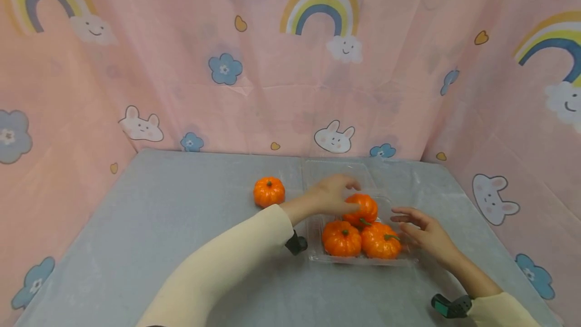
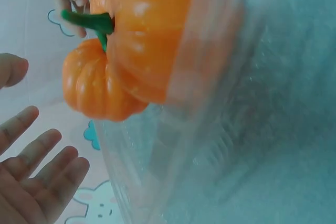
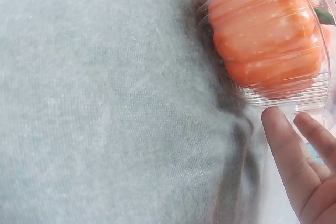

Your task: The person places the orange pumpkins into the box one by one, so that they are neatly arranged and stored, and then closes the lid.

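Three small orange pumpkins sit in a clear plastic clamshell box (image 1: 363,261): a left front pumpkin (image 1: 342,239), a right front pumpkin (image 1: 382,242) and a back pumpkin (image 1: 368,207). My left hand (image 1: 333,193) reaches over the box beside the back pumpkin, overlapping it in the head view. In the left wrist view its spread fingers (image 2: 42,150) hold nothing. At the box's right side is my right hand (image 1: 428,236), fingers loosely extended. The right wrist view puts its fingertips (image 3: 274,119) right by the ribbed wall, behind which a pumpkin (image 3: 268,30) shows.
Another orange pumpkin (image 1: 269,192) rests on the grey-covered table (image 1: 204,206), left of the box. The box's transparent lid (image 1: 313,170) lies folded back toward a pink printed curtain (image 1: 272,100), which encloses the back and sides.
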### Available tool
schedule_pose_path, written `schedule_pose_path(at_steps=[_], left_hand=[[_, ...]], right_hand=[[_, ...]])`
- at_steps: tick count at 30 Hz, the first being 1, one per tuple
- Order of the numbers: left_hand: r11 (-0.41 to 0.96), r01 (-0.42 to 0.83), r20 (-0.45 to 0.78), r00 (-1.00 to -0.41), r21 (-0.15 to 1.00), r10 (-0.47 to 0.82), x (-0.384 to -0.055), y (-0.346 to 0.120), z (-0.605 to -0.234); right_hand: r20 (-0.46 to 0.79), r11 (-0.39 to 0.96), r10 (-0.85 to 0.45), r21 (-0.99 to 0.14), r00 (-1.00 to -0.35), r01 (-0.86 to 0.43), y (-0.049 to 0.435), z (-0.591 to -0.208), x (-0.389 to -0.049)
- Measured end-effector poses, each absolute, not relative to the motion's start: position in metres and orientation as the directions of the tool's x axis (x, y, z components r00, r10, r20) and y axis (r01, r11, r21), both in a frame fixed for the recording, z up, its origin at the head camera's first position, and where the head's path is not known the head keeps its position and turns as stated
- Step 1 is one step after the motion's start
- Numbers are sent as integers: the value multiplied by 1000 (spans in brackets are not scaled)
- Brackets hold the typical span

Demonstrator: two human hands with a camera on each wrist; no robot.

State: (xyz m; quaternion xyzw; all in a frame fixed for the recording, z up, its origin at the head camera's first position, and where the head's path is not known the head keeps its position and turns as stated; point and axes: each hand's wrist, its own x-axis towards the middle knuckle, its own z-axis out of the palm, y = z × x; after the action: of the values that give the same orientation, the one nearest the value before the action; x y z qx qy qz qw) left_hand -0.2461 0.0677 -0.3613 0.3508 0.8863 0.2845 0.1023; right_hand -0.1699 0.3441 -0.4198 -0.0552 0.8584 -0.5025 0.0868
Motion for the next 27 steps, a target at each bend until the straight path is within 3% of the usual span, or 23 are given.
schedule_pose_path(at_steps=[27], left_hand=[[608,466,81,-831,643,551,-261,-11,-355]], right_hand=[[-91,496,-181,-868,-979,-11,344,-420,-171]])
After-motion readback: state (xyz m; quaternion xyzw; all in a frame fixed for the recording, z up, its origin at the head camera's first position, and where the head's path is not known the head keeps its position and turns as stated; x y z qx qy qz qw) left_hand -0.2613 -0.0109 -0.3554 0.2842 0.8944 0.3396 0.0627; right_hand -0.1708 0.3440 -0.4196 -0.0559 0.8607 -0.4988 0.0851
